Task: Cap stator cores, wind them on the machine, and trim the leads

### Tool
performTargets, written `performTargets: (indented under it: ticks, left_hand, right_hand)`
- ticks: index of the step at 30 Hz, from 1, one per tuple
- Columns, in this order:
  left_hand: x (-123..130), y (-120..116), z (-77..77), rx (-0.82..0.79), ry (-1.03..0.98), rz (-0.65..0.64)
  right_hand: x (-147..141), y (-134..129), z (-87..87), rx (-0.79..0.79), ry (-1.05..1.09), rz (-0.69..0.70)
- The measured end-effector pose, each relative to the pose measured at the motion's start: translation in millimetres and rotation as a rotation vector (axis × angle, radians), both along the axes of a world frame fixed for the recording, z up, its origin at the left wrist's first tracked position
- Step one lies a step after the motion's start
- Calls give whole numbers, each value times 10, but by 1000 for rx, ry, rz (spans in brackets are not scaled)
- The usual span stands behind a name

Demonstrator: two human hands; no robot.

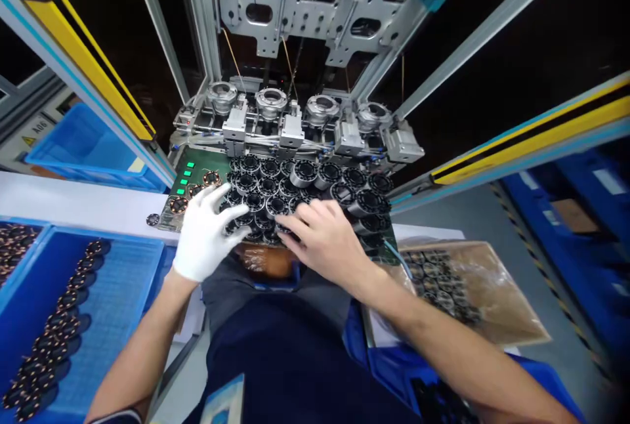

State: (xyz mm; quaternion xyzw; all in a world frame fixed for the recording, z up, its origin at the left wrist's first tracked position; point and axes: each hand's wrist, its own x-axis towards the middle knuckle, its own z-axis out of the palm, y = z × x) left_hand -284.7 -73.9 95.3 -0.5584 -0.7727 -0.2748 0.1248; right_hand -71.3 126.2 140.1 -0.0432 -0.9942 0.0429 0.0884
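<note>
Many dark, ring-shaped metal parts (304,173) stand packed and partly stacked on a green work surface (197,160). My left hand (207,230), in a white glove, is at the left front edge of these parts, its fingers spread and curved around the nearest ones. My right hand (322,233) is bare and lies over the front middle of the pile, fingers bent with the tips at the rings; whatever they may hold is hidden. Several copper-wound rings (211,178) lie left of the pile, beside my gloved fingers.
Behind the pile stands a machine with round metal fixtures (271,102) under a metal plate (310,10). Blue bins (123,293) with wound parts are at left. A lined box (506,293) of metal rings stands at right. Yellow-striped posts (93,63) flank both sides.
</note>
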Motion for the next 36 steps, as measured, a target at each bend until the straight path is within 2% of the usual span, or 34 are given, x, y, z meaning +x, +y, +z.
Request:
performTargets:
  ticks: [3, 5, 8, 11, 14, 17, 19, 21, 23, 25, 27, 29, 32, 36]
  left_hand:
    - [-10, 398, 110, -152, 22, -28]
    - [-5, 534, 116, -189, -1, -17]
    - [21, 529, 104, -166, -22, -12]
    - [63, 380, 221, -93, -58, 6]
    - [21, 313, 558, 110, -236, 48]
    - [-241, 515, 1014, 288, -339, 99]
    - [-544, 795, 1265, 280, -310, 101]
    - [-901, 1135, 1394, 177, -275, 109]
    - [-1240, 1467, 1373, 73, -266, 174]
    - [-1495, 1738, 1231, 6, -269, 238]
    - [-1643, 1912, 1044, -61, -283, 268]
    - [-1706, 1986, 888, -127, -301, 276]
    - [-1717, 1972, 774, -110, -340, 260]
    - [-1692, 1914, 703, -26, -416, 177]
  right_hand:
    - [-318, 92, -37, 57, 35, -41]
    - [-459, 113, -65, 78, 35, -25]
    - [-435, 123, -8, 88, 51, 17]
    - [-205, 203, 287, 63, 117, 53]
    - [-76, 456, 745, -56, 242, 130]
    - [-275, 884, 1088, -246, 308, 98]
    - [-566, 1216, 1145, -361, 348, -19]
    - [-905, 1536, 1054, -434, 333, -115]
    - [-1217, 1802, 851, -475, 306, -174]
    - [-1448, 1994, 600, -489, 302, -219]
    - [-1581, 2116, 375, -494, 289, -243]
    - [-1631, 2189, 227, -505, 267, -244]
    - [-1625, 2244, 153, -512, 270, -229]
    - [-1608, 2279, 200, -455, 223, -210]
